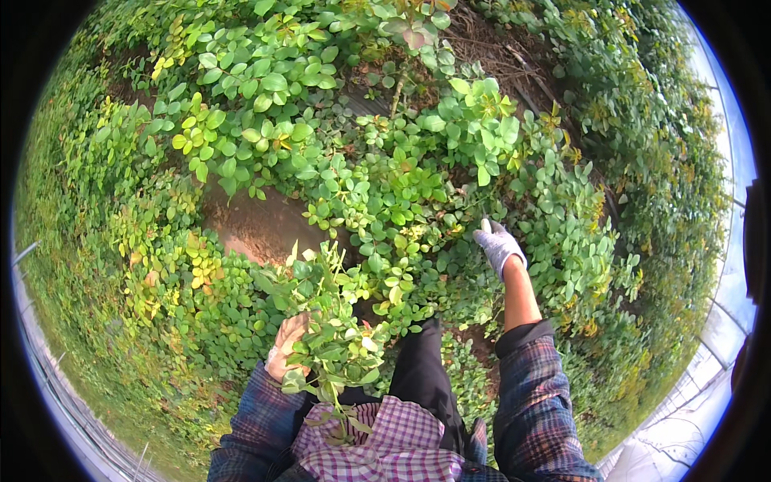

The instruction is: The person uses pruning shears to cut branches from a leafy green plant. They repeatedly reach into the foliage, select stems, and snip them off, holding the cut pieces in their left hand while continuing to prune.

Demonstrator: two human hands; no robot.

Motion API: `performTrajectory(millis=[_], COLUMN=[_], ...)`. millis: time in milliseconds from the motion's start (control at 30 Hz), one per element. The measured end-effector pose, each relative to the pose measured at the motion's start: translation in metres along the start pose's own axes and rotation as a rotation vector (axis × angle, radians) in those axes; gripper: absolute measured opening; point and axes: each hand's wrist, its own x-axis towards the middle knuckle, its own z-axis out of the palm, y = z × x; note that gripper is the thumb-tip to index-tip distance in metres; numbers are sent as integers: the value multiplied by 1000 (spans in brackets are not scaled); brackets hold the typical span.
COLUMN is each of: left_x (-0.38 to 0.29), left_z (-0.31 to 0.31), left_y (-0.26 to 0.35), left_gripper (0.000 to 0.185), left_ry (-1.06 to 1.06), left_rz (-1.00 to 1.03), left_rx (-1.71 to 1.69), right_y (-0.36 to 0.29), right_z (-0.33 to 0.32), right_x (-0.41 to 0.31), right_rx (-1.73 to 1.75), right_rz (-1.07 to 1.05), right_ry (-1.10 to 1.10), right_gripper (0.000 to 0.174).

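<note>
My left hand (pixel 290 348), at the lower left, is closed around a bunch of leafy cut stems (pixel 337 343). The bunch stands in front of my body, its leaves hiding most of my fingers, and some stems hang down over my checked apron (pixel 391 434). Out to the right, my right hand (pixel 501 247) wears a light grey-white work glove and reaches in among low rose-like bushes (pixel 433 253). Its thumb and fingertips point up into the leaves. Whether a stem lies between them cannot be made out.
Dense leafy plants surround me, some with yellowing leaves (pixel 205 259). A patch of bare brown soil (pixel 265 223) shows left of centre. Dry twigs and a long dark strip lie along a soil path (pixel 524 66) at the upper right. Greenhouse framing (pixel 717 337) curves along the right rim.
</note>
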Motion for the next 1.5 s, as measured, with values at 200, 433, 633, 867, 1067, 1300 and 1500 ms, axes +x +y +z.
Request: performTrajectory(millis=[200,433,633,867,1067,1300,1500], left_x=[21,77,90,29,-2,-17,-23], left_z=[10,13,-4,-27,24,79,120], left_y=[54,74,64,50,58,24,-3], left_gripper=[42,17,31,65,63,51,59], left_ry=[374,322,217,272,91,185,304], left_rz=[-140,1,-31,43,-34,135,-82], left_rx=[-992,-617,-1040,465,133,579,81], right_y=[-35,-49,-65,-51,-50,-60,-40], right_z=[26,66,50,26,35,6,9], right_x=[9,-149,-154,-51,5,-1,5], right_rx=[171,-78,-313,-936,-1066,-777,-809], right_rz=[55,-502,-403,-210,-316,-265,-361], right_ry=[-87,-505,-599,202,212,-142,-78], right_gripper=[61,52,65,57,41,50,48])
